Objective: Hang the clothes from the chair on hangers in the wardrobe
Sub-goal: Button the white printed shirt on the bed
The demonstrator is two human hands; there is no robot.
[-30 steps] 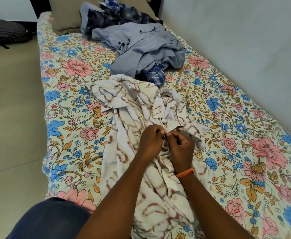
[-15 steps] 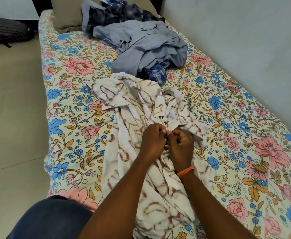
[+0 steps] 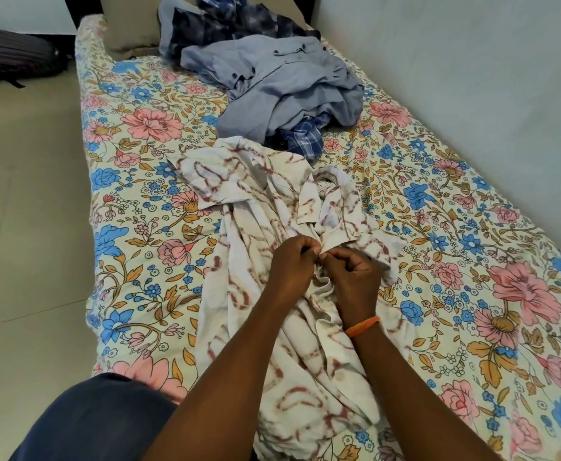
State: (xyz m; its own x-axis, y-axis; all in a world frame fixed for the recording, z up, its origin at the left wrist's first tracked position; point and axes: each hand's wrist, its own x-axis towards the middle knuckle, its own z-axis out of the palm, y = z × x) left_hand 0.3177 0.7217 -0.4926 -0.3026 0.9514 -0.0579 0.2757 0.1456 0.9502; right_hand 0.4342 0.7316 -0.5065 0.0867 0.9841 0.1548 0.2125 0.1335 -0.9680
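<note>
1. Currently, a white shirt with a brown marbled print [image 3: 272, 294] is spread lengthwise down the middle of the bed with the floral sheet [image 3: 132, 181], its collar towards the head end and its hem at the near edge.
2. The left hand [image 3: 292, 264] and the right hand [image 3: 355, 277] are curled tight and meet at the shirt's front placket, just below the collar; the cloth there is pinched between thumb and fingers of each hand.
3. Compared with 1 second ago and half a second ago, the 2 hands are found at nearly the same spot on the placket, knuckles almost touching; only a slight shift in the view is noticed.
4. From this it is judged that a button near the collar is being fastened or undone; which of the 2 cannot be told, since the button itself is hidden by the fingers.
5. No hanger and no wardrobe are seen, so the hanging step is judged not yet begun for this shirt.
6. A grey-blue crumpled shirt [image 3: 289, 78] is heaped near the far edge beside the wall, with a blue checked garment [image 3: 302, 141] poking out under it and a dark blue patterned garment [image 3: 226, 21] behind, against a beige pillow [image 3: 129, 24].
7. These 3 garments are judged to be waiting their turn.
8. An orange thread band [image 3: 362, 326] is worn on the right wrist.
</note>
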